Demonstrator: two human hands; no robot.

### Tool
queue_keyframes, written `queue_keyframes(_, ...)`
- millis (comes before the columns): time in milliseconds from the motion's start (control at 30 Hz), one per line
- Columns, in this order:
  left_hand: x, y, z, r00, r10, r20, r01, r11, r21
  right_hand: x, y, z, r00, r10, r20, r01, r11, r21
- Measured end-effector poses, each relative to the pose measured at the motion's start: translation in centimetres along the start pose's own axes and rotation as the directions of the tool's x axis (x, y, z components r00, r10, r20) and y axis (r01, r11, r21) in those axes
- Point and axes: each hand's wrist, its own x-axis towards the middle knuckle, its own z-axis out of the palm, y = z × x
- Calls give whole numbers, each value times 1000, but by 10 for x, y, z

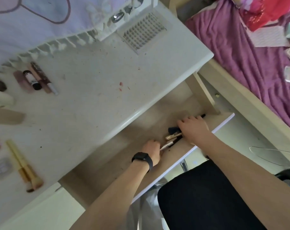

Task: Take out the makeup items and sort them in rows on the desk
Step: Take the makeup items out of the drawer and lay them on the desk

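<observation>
White and stained, the desk (94, 100) held part of the sorting. A row of tubes (36, 78) lay at its far left, gold-handled brushes (23, 165) lay nearer us, and flat compacts (1, 168) sat at the left edge. We had both hands in the open drawer (124, 146) below. Our left hand (151, 151) pinched a slim silver stick (165, 145), and our right hand (194, 130) curled round a bundle of dark and gold sticks (173, 135) in the drawer's right corner. We judged the task well along: the drawer looked nearly bare, and this last cluster remained to lift and lay out.
</observation>
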Motion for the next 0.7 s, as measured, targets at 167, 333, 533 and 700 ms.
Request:
queue_keyframes(167, -1, -3, 6, 998, -50, -26, 48, 996, -75, 1, -3, -1, 999, -49, 23, 51, 997, -55)
queue_keyframes(333, -4, -15, 6, 995, -70, 66, 83, 975, -204, -4, -3, -1, 990, -124, 60, 125, 992, -5)
queue_keyframes(533, -23, -22, -3, 993, -61, 97, 95, 909, -406, -24, 8, -7, 982, -179, -67, 190, 950, 247)
queue_keyframes(700, -63, -21, -29, 999, 33, 8, -20, 753, -657, -68, 16, -21, 913, -87, -400, 323, 754, 573)
